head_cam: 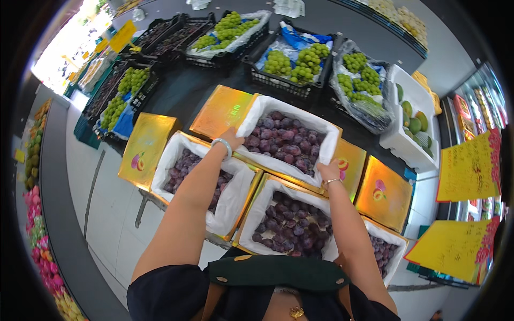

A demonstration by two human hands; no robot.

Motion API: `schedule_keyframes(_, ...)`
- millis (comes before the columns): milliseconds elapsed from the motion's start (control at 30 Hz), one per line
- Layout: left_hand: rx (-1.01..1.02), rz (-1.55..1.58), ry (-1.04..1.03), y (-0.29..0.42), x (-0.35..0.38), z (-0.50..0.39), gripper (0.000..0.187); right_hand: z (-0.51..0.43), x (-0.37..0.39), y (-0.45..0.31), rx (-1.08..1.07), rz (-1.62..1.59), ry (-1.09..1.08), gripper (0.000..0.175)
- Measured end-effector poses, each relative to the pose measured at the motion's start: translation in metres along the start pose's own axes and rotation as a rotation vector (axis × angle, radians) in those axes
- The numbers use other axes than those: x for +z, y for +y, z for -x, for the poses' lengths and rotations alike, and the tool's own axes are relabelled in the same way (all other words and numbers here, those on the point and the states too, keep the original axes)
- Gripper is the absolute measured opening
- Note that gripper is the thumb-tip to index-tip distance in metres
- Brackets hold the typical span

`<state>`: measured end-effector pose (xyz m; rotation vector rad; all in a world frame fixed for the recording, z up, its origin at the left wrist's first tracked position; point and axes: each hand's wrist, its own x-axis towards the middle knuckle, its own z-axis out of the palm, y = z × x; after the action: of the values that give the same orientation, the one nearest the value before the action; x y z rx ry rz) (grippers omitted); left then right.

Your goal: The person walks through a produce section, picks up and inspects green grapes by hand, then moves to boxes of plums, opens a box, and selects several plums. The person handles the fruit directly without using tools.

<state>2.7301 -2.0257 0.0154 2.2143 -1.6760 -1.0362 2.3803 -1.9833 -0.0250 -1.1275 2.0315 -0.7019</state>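
A gold cardboard box [330,134] lined with white paper and full of dark purple plums [287,138] lies before me, one row back. At its left end my left hand [233,141], with a pale bangle on the wrist, grips the rim. My right hand [329,171] has hold of the opposite end, near the front right corner. The fingertips of both hands are partly hidden by the box and lining. Two more lined boxes of plums stand closer to me: the left box [237,212] is partly covered by my left forearm, and the middle box [251,208] sits between my arms.
Gold box ends with fruit pictures [383,188] flank the plums. Behind stand black crates of green grapes [311,60] and a white foam box [395,138] of mangoes. Yellow signs [468,170] hang at right. A fruit shelf [56,200] runs along the left, beyond the tiled floor.
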Motion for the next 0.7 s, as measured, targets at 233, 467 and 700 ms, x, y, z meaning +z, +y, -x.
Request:
schedule_keyframes(233,0.224,-0.114,0.075,0.028,-0.01,0.004,0.048,-0.02,-0.048,0.004,-0.008,-0.133,-0.076,0.048)
schedule_keyframes(467,0.505,-0.018,0.195,0.181,0.055,0.065,0.053,-0.035,-0.208,0.077,-0.182,-0.338,0.138,0.048)
schedule_keyframes(700,0.418,0.042,-0.019,0.29,0.231,0.108,0.056,-0.037,-0.359,0.203,-0.106,-0.067,0.314,0.056)
